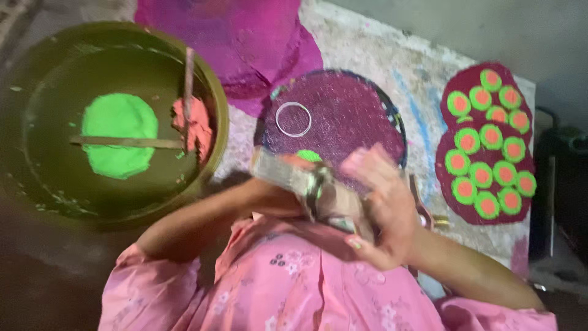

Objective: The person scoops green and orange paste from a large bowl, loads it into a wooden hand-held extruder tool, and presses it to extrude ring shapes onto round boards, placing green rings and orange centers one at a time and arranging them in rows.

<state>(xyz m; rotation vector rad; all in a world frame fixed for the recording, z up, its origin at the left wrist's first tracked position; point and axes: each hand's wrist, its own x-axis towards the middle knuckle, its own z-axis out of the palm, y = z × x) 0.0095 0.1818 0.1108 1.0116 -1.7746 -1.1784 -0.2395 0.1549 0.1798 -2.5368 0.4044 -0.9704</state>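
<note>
My left hand (272, 195) reaches in from the left and grips a flat, grey, smeared metal tool (294, 178), which hides most of its fingers. My right hand (383, 205) cups the tool's other end, fingers curled around it. Both hands hover over the near edge of a round maroon disc (352, 113). A thin metal ring (293, 118) lies on the disc, and a green dab (309, 155) sits beside the tool. Pink flowered sleeves cover both my arms.
A large olive bowl (37, 184) at the left holds a green heap (119, 135), an orange-pink lump (195, 129) and two crossed sticks (125, 142). Maroon sheets (450, 168) with several green-and-orange dots lie at the right. Magenta sheets (245, 37) lie behind.
</note>
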